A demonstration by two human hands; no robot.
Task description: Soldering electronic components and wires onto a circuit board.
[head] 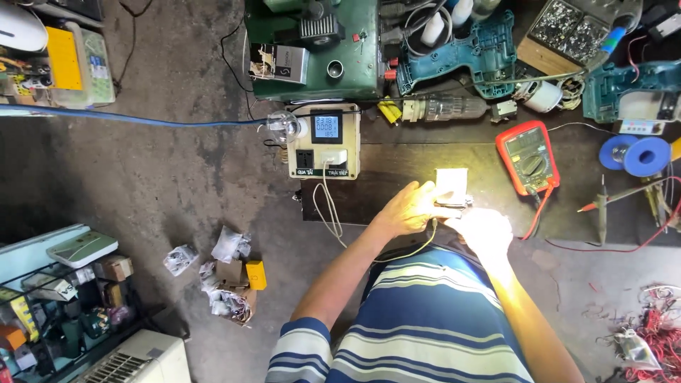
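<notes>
Both hands, left hand [410, 209] and right hand [485, 228], grip a small, light, rigid white adapter [452, 186] by its edges at the bench's [397, 177] near edge.

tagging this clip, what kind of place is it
Most likely a small electrical repair workshop: a red multimeter, teal power drill bodies and solder spools crowd the bench.

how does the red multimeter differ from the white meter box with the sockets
The red multimeter is red-cased with a round dial and a blank-looking screen; the white meter box is cream, with a lit screen and sockets. The multimeter trails red leads; the box has a white plug and cable. Both lie flat on the dark bench.
</notes>
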